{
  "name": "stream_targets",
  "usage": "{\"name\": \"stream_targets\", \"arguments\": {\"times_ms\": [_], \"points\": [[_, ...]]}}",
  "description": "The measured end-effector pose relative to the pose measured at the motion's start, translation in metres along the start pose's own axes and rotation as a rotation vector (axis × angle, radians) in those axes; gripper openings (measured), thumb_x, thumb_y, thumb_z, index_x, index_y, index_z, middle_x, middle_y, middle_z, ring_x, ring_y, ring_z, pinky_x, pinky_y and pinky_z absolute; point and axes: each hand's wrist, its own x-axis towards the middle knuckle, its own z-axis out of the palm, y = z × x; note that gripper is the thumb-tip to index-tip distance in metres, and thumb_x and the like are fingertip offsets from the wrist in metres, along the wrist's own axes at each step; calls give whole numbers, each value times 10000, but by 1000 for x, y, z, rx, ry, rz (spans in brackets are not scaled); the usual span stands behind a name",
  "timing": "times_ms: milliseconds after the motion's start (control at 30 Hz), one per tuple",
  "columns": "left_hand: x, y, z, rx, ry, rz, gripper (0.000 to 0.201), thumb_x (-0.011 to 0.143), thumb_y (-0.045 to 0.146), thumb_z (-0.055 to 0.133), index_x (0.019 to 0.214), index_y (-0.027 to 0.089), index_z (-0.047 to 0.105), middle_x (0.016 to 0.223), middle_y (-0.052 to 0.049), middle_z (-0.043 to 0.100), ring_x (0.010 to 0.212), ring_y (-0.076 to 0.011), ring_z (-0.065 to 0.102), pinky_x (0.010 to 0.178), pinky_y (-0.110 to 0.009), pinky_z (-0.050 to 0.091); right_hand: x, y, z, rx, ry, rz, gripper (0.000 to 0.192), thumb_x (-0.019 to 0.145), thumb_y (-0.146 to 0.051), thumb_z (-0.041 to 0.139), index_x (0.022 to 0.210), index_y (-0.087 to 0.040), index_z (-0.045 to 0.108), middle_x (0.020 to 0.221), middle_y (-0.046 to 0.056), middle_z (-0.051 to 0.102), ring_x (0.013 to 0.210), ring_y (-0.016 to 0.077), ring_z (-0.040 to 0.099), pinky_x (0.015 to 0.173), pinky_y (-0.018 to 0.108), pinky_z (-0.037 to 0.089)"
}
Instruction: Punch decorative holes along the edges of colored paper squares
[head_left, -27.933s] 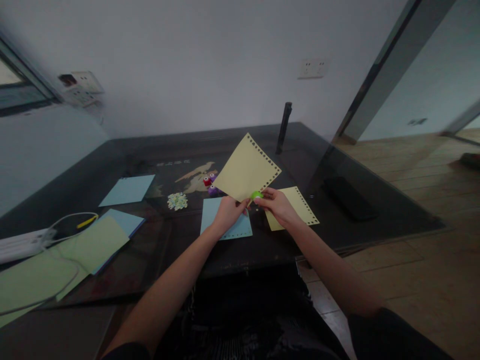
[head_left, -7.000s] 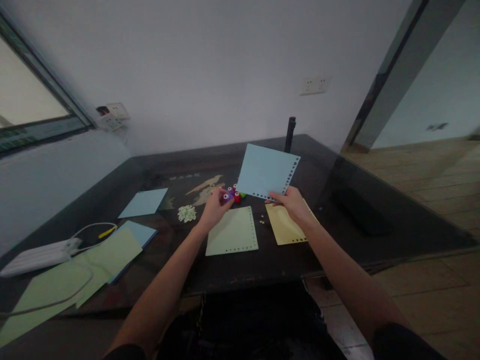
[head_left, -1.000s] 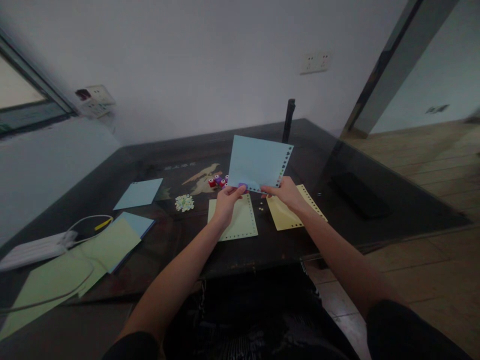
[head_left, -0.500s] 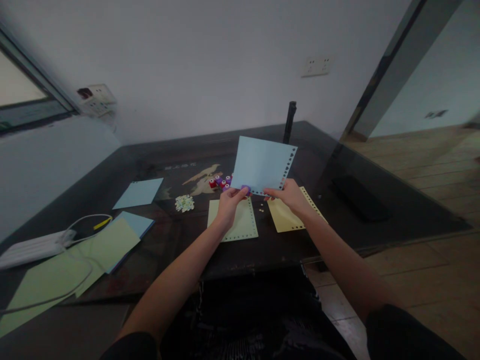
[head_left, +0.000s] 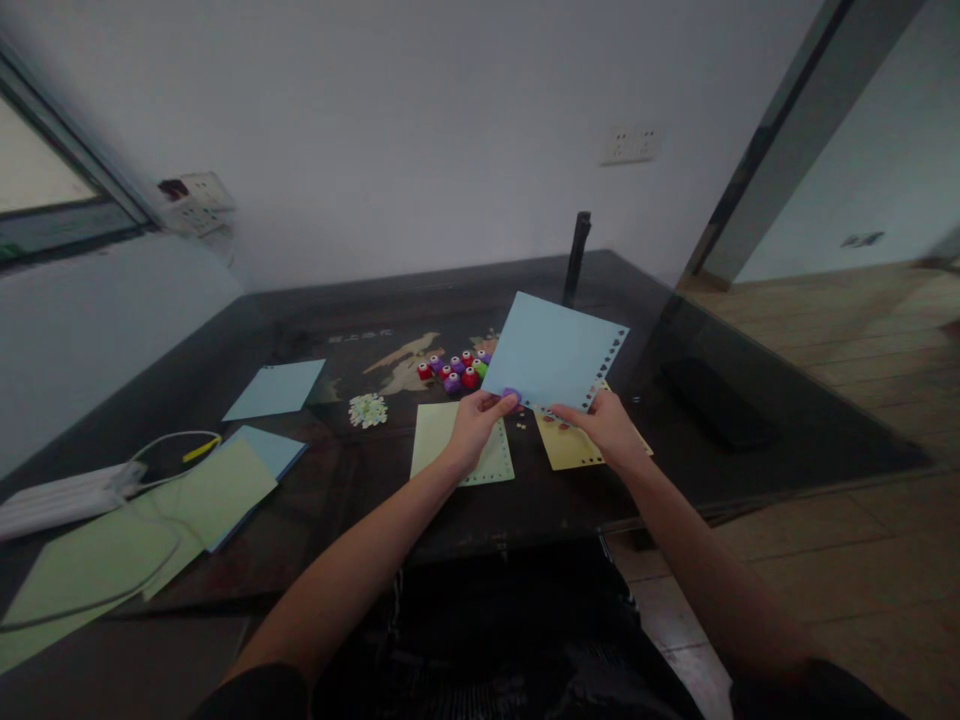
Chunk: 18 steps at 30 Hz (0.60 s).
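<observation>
Gripping a small purple punch [head_left: 511, 396] on the blue sheet's [head_left: 553, 352] lower edge, the left hand [head_left: 474, 428] sits left of the right hand [head_left: 606, 428], which pinches that same edge above the table [head_left: 360, 500].

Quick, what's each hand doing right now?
Left hand: closed on a small purple punch at the blue paper sheet's lower edge.
Right hand: closed, pinching that sheet's lower edge.

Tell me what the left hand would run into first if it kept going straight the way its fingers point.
Most likely the cluster of small punches on the table, past the blue sheet that the left hand pinches with a purple punch. Depth is hard to judge.
</observation>
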Motion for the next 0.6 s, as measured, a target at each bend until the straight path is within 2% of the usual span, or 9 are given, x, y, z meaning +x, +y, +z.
{"name": "stream_targets", "arguments": {"times_ms": [100, 200, 467, 600], "points": [[-1, -1, -1, 17, -14, -19, 339, 606, 393, 781, 795, 124, 697, 825, -73, 718, 777, -189, 638, 799, -327, 456, 2, 13, 0, 41, 64, -24, 342, 629, -359, 747, 894, -154, 679, 913, 89, 728, 794, 238, 683, 743, 384, 536], [-1, -2, 0, 34, -17, -30, 335, 607, 395, 783, 776, 121, 689, 803, -74, 714, 770, -193, 638, 793, -333, 460, 3, 20, -1, 59, 80, -16, 347, 640, -357, 741, 915, -155, 684, 944, 87, 726, 859, 253, 681, 822, 416, 523], [-3, 0, 2, 37, -22, -90, 307, 625, 377, 781, 754, 118, 678, 785, -76, 704, 746, -178, 641, 815, -344, 465, -1, 24, -3, 44, 113, -5, 349, 657, -337, 730, 957, -163, 686, 995, 89, 716, 928, 276, 672, 878, 443, 506], [-1, 1, -2, 30, -103, -137, 318, 638, 379, 772, 804, 123, 683, 830, -85, 704, 787, -175, 637, 795, -325, 471, 0, 26, -4, 32, 133, -14, 371, 654, -339, 731, 975, -159, 682, 1008, 87, 713, 946, 278, 667, 897, 448, 495]]}}
